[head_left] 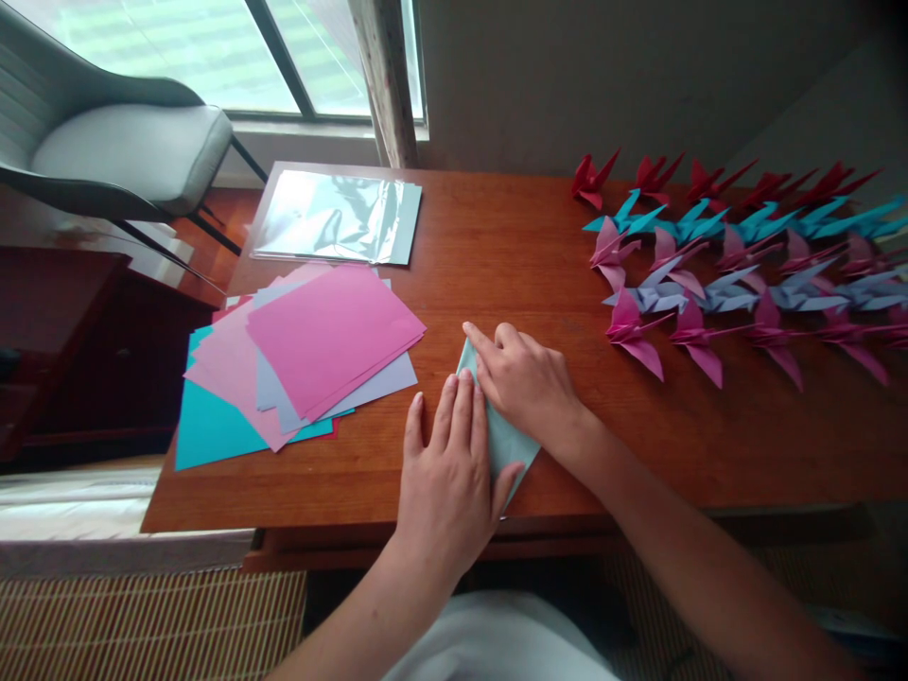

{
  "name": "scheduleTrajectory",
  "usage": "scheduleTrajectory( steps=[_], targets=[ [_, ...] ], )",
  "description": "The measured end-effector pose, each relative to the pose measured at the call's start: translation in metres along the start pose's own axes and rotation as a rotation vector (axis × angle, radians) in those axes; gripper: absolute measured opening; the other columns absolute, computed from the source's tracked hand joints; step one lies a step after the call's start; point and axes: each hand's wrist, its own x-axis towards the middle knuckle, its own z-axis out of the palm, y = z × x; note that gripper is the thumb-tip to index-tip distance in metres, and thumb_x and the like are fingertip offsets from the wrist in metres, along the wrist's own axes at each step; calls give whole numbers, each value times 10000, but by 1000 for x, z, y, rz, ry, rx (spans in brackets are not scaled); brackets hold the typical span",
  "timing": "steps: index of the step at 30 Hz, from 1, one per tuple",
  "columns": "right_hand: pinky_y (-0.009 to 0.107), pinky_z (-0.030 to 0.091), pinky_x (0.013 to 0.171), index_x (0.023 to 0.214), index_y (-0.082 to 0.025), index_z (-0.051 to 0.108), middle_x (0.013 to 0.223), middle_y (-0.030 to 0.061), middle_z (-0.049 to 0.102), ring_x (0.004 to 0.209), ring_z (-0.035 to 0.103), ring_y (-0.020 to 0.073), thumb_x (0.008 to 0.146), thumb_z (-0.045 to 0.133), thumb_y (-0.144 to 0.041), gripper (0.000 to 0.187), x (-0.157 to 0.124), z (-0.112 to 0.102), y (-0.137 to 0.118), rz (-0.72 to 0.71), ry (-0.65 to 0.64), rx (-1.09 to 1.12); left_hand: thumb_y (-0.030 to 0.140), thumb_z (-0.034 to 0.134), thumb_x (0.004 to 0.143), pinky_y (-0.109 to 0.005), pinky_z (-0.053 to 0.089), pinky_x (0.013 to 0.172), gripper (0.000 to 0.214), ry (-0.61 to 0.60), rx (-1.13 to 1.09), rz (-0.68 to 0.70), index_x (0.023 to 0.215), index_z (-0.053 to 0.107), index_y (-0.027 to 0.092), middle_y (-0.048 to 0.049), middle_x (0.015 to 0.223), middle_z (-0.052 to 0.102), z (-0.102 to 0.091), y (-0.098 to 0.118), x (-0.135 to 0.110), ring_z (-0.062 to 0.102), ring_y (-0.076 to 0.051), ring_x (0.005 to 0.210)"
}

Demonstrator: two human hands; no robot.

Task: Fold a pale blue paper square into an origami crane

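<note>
A light blue-green folded sheet of paper (509,445) lies on the table near its front edge, narrowing to a point at the far end. My left hand (450,463) rests flat on its left side, fingers stretched forward and thumb spread over the lower part. At the upper right edge of the paper, my right hand (529,378) presses down with its index finger extended by the tip and the other fingers curled in. Its thumb is hidden. Both hands cover much of the paper, so its exact folds cannot be made out.
To the left lie fanned loose sheets, with pink (333,336) on top and turquoise (217,411) beneath. A shiny plastic-wrapped paper pack (333,218) lies behind. Rows of folded paper cranes (724,293) fill the right side. A grey chair (134,142) stands beyond the table (497,246).
</note>
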Motion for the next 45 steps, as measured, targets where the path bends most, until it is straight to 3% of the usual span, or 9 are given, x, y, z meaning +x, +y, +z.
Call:
scheduleTrajectory(
  steps=[7,12,28,36,45],
  targets=[
    [300,456,704,1571,-244,331,1118,71,647,965,628,210,1026,390,-305,551,-3,5,8,-12,68,92,584,390,979,-542,183,1240,786,-10,-4,-17,1552,348,48,-155,1655,236,-2,0,1,252,-323,1537],
    [299,449,719,1495,-269,471,1089,79,629,967,595,217,1018,420,-293,481,-10,8,9,-62,53,48,573,385,984,-545,201,1237,778,-19,-1,-13,1551,344,41,-157,1652,250,-2,-1,1,249,-324,1538],
    [318,423,696,1511,-244,459,1054,94,621,927,562,226,1034,394,-319,487,-10,13,6,-80,95,-21,546,401,990,-516,205,1242,733,-10,2,23,1547,370,70,-111,1651,274,-3,-5,-7,258,-321,1535],
    [291,399,688,1424,-228,570,977,73,653,897,543,197,1039,438,-282,410,-13,14,10,-199,130,-6,537,398,985,-509,201,1247,728,-16,14,17,1544,380,70,-122,1650,281,-4,-4,-6,244,-310,1541],
    [281,414,726,1284,-223,692,888,54,664,834,545,176,1032,458,-253,345,-17,17,15,-365,192,177,464,408,985,-526,186,1250,679,-21,12,14,1527,407,56,-137,1635,320,-4,-4,-7,240,-320,1541]
  ],
)
